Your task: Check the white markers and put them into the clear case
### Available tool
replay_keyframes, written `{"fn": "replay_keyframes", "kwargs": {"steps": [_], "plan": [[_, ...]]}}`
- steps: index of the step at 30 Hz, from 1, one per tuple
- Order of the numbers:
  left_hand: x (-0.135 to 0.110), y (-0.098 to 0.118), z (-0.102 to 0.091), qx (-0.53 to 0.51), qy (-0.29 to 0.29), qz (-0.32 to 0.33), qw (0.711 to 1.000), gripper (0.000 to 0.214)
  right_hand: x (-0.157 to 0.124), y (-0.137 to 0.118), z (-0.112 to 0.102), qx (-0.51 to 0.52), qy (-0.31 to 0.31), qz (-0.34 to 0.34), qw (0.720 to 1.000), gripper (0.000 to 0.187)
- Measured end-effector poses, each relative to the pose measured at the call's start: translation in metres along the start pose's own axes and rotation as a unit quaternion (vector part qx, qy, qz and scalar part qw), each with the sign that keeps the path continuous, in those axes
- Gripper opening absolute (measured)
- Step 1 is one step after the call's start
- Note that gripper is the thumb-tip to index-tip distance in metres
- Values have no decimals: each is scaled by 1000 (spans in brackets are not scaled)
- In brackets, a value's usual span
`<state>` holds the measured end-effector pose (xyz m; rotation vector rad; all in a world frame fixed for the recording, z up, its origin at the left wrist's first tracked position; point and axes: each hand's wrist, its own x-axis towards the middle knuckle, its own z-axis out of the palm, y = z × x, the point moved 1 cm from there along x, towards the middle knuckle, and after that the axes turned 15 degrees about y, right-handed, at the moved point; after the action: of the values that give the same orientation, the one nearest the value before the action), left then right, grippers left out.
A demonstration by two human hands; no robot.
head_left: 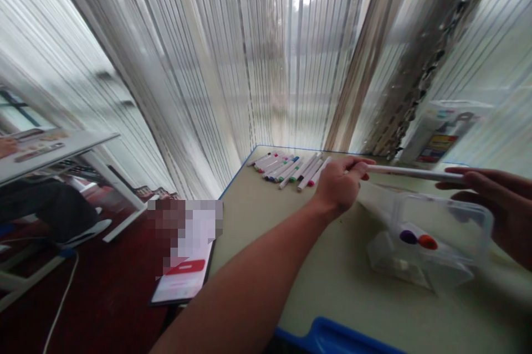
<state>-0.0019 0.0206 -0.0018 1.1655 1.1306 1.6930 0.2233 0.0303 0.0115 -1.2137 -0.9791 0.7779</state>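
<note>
A long white marker hangs level above the table, held at both ends. My left hand pinches its left end with closed fingers. My right hand grips its right end at the frame's right edge. Just below them stands a clear plastic box with a purple and an orange marker cap inside. A row of several white markers with coloured caps lies at the table's far left corner, just left of my left hand.
The beige table has a blue edge, and a blue object sits at its near edge. A marker package leans at the back right. Striped curtains hang behind. A tablet stands left of the table.
</note>
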Motion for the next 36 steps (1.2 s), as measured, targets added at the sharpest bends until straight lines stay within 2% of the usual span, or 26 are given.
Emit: {"fn": "replay_keyframes", "kwargs": {"steps": [3, 9, 16, 24, 36], "plan": [[2, 0, 0, -13, 3, -16, 1000, 26, -7, -6, 3, 45, -29, 58, 997, 22], [0, 8, 0, -7, 18, -49, 999, 24, -10, -7, 6, 79, -76, 64, 992, 27], [-1, 16, -2, 8, 29, -49, 998, 23, 0, 2, 5, 114, -131, 41, 984, 32], [-1, 18, -2, 35, 44, -25, 998, 27, 3, 6, 5, 139, -155, 26, 978, 36], [-2, 19, -2, 42, 46, 20, 998, 28, 4, 9, 6, 135, -153, 23, 979, 34]]}}
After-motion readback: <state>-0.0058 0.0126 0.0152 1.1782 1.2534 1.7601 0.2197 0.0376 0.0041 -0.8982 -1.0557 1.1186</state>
